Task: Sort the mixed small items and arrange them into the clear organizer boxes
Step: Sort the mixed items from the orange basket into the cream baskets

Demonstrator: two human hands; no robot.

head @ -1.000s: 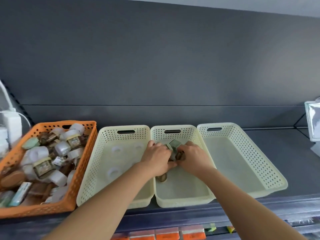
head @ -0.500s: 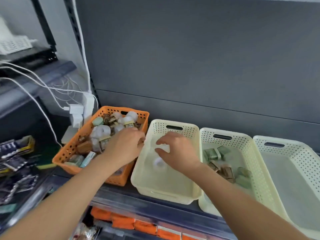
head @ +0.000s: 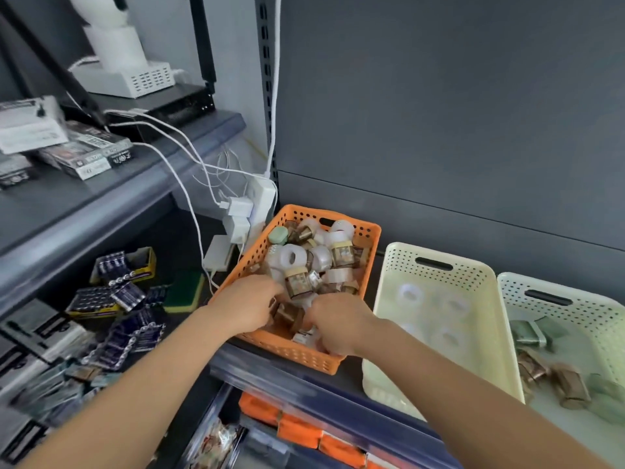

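An orange basket [head: 367,233] holds mixed items: clear tape rolls [head: 291,257], small labelled jars [head: 297,282], brown packets [head: 287,314] and a green case [head: 278,235]. Both my hands reach into its near end. My left hand [head: 243,306] curls its fingers onto a brown packet. My right hand [head: 338,323] is curled down among the items beside a small white piece [head: 304,337]; its fingertips are hidden. To the right, a cream basket [head: 436,257] holds a few tape rolls [head: 411,294]. A second cream basket [head: 605,308] holds green cases [head: 527,333] and brown packets [head: 571,387].
White chargers and cables [head: 238,211] hang just left of the orange basket. A lower shelf at left carries battery packs [head: 121,292] and a green sponge [head: 184,292]. Orange packs [head: 297,431] sit on the shelf below. A dark back panel stands behind the baskets.
My view swung left. Both hands left the cream baskets and moved into the orange basket; the right hand crossed over from the tape-roll basket.
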